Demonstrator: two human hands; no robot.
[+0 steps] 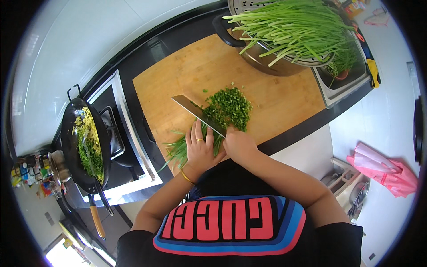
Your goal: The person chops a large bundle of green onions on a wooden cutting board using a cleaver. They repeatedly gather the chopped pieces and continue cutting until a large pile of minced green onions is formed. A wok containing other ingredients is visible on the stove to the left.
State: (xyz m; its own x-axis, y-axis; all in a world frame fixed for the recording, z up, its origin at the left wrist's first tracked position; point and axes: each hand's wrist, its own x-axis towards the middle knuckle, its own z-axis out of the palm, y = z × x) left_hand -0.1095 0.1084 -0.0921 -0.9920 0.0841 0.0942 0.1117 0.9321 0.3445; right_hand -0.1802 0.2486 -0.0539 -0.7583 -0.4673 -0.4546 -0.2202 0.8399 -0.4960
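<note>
My right hand (240, 146) is closed on the handle of a kitchen knife (193, 109), whose broad blade points up and to the left. Under my left hand (201, 149), with fingers pressed together beside the blade, lies a small bunch of uncut garlic chives (178, 150). Its leaf ends stick out to the left of that hand. A pile of finely chopped chives (231, 107) sits against the blade's far side. All of this rests on a wooden cutting board (284, 100). The knife's handle is hidden by my right hand.
A steel pot (267, 66) at the back right carries a colander heaped with long chives (293, 33). A sink (327, 93) adjoins it. On the left, a wok (69, 147) over the stove holds yellow crumbles and chopped greens. A pink cloth (391, 175) hangs far right.
</note>
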